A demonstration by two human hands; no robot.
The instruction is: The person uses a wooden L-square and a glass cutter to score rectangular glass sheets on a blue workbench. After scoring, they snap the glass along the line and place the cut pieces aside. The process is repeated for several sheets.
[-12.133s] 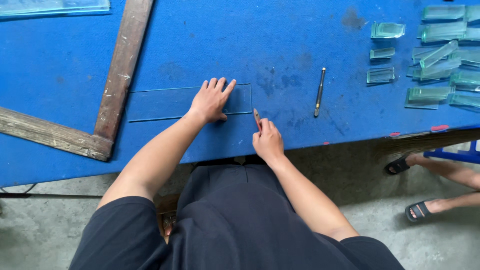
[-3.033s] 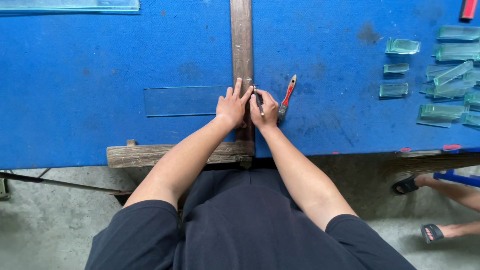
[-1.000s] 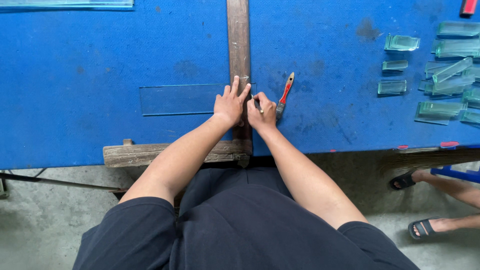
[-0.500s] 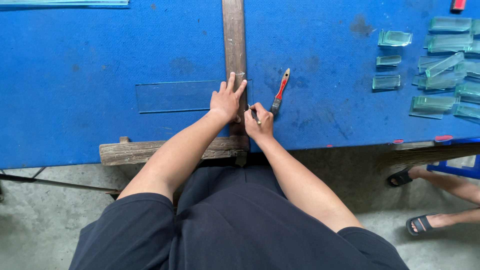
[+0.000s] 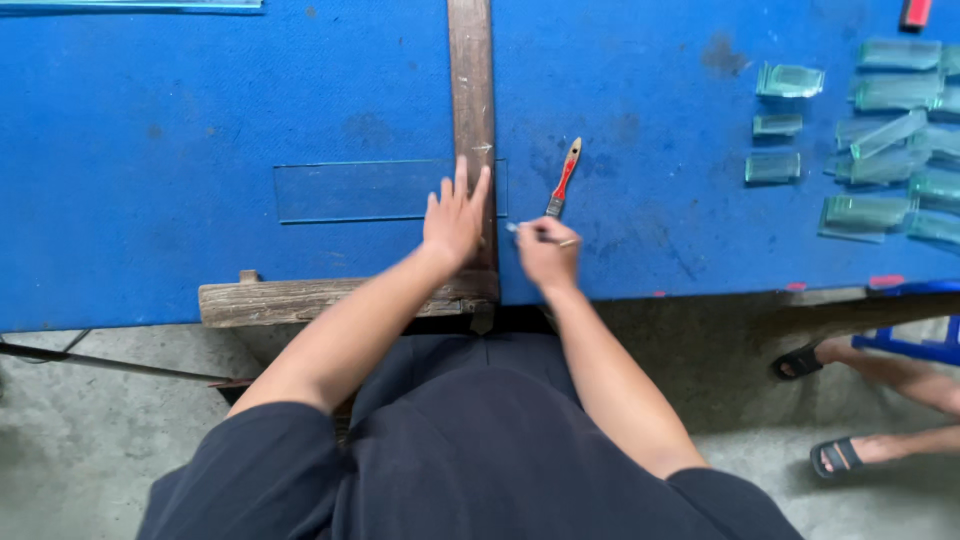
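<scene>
A clear glass strip [image 5: 350, 190] lies flat on the blue table [image 5: 180, 110]. A wooden T-square [image 5: 472, 100] crosses the strip's right end, its crossbar [image 5: 320, 298] against the table's near edge. My left hand [image 5: 455, 213] lies flat with fingers spread on the glass and the square's blade. Just right of the blade, near the table's front edge, my right hand [image 5: 547, 252] grips a thin glass cutter [image 5: 520, 231] whose tip points at the blade's edge.
A small red-handled brush [image 5: 563, 178] lies just right of the square. Several cut glass pieces [image 5: 880, 130] are piled at the table's right. Another person's sandalled feet [image 5: 835, 455] stand at the lower right. A red object [image 5: 916, 12] sits at the top right.
My right hand with the cutter has drawn back along the blade's right edge toward the table's near edge. My left hand stays pressed on the square and glass.
</scene>
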